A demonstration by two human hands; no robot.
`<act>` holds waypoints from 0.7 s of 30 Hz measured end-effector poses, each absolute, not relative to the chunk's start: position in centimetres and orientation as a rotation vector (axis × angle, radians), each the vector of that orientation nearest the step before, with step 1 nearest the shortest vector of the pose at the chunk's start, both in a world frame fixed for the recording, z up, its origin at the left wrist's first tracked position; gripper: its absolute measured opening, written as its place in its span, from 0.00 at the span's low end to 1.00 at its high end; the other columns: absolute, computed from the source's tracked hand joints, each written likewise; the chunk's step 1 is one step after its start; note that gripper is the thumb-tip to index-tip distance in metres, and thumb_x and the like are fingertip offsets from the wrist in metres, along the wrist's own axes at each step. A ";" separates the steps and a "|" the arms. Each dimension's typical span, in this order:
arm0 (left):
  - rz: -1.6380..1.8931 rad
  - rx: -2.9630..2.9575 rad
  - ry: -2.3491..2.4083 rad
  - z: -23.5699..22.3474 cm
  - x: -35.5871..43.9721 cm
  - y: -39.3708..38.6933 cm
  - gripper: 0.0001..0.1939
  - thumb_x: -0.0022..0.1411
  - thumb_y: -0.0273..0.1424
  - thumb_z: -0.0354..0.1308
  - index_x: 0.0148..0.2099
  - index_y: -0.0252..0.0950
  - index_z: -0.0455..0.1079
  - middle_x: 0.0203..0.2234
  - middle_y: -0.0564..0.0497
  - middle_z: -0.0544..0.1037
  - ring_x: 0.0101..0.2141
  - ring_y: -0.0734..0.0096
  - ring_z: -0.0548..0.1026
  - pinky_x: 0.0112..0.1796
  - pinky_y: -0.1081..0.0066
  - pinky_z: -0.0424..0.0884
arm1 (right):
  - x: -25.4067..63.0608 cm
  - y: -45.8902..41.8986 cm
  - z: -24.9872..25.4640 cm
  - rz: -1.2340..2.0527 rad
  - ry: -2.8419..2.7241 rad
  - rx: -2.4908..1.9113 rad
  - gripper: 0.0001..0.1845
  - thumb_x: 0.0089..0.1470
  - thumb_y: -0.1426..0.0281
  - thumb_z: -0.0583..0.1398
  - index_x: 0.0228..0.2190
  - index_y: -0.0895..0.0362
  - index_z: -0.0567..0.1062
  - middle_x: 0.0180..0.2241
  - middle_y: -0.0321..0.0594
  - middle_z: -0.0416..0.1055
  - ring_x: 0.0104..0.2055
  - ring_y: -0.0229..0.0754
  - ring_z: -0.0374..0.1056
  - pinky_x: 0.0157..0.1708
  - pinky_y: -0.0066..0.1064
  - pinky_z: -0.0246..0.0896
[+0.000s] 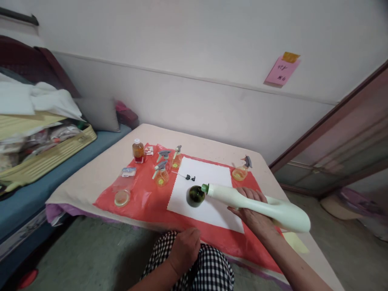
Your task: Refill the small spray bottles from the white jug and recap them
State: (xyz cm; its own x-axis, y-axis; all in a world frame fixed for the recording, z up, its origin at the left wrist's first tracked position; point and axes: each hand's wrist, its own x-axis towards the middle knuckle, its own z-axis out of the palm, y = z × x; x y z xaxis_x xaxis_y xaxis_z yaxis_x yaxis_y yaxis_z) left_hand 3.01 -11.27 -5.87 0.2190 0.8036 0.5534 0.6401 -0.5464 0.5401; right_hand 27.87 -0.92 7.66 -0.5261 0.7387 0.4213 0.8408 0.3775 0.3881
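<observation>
My right hand (251, 204) grips the handle of a pale green plastic jug (287, 214), tilted nearly level above the table. Its darker green spout (205, 188) points left, at the edge of a round dark green glass container (196, 196); whether they touch, I cannot tell. That container stands on a white sheet with scalloped edges (212, 171). Just behind it lies a black pump top (190, 178) with a thin tube. On my checkered lap rests my left hand (188, 244), its fingers curled closed with nothing visible in them.
Red plastic sheeting (142, 202) covers much of the table. Clear spray bottles (162, 176) stand left of the white sheet, another spray bottle (241, 173) at right. An amber bottle (138, 151) and a clear jar (121, 198) are farther left. A wall (200, 101) rises behind.
</observation>
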 end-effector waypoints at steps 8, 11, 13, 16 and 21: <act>1.230 2.305 1.395 -5.7 3.0 -11.3 0.12 0.64 0.20 0.46 0.41 0.38 0.68 0.32 0.47 0.77 0.33 0.66 0.78 0.37 0.66 0.78 | 27.7 -0.9 8.2 -0.908 -2.468 -1.402 0.28 0.61 0.56 0.57 0.55 0.61 0.65 0.49 0.55 0.68 0.53 0.57 0.60 0.56 0.49 0.53; 1.231 2.303 1.389 -5.5 3.0 -11.3 0.13 0.64 0.20 0.46 0.41 0.38 0.69 0.32 0.47 0.78 0.33 0.66 0.78 0.37 0.66 0.78 | 27.4 -0.8 8.4 -0.868 -2.460 -1.411 0.25 0.60 0.58 0.58 0.53 0.59 0.65 0.49 0.53 0.67 0.53 0.56 0.60 0.56 0.48 0.53; 1.237 2.300 1.390 -5.4 3.1 -11.3 0.13 0.64 0.20 0.46 0.41 0.38 0.69 0.32 0.47 0.78 0.34 0.66 0.79 0.38 0.65 0.79 | 27.3 -0.9 8.5 -0.839 -2.460 -1.421 0.23 0.59 0.60 0.59 0.52 0.59 0.66 0.49 0.52 0.67 0.52 0.55 0.61 0.55 0.46 0.53; 1.237 2.297 1.399 -5.4 3.1 -11.3 0.12 0.63 0.19 0.46 0.42 0.37 0.69 0.32 0.46 0.79 0.34 0.64 0.79 0.38 0.64 0.79 | 27.3 -0.9 8.5 -0.832 -2.457 -1.421 0.22 0.59 0.60 0.59 0.51 0.58 0.65 0.48 0.51 0.68 0.51 0.54 0.61 0.54 0.46 0.54; 1.238 2.306 1.392 -5.7 3.1 -11.3 0.12 0.63 0.19 0.46 0.42 0.37 0.68 0.33 0.46 0.79 0.35 0.64 0.79 0.38 0.64 0.80 | 27.4 -0.8 8.4 -0.827 -2.458 -1.403 0.22 0.59 0.60 0.59 0.51 0.59 0.65 0.48 0.51 0.68 0.51 0.54 0.62 0.54 0.46 0.54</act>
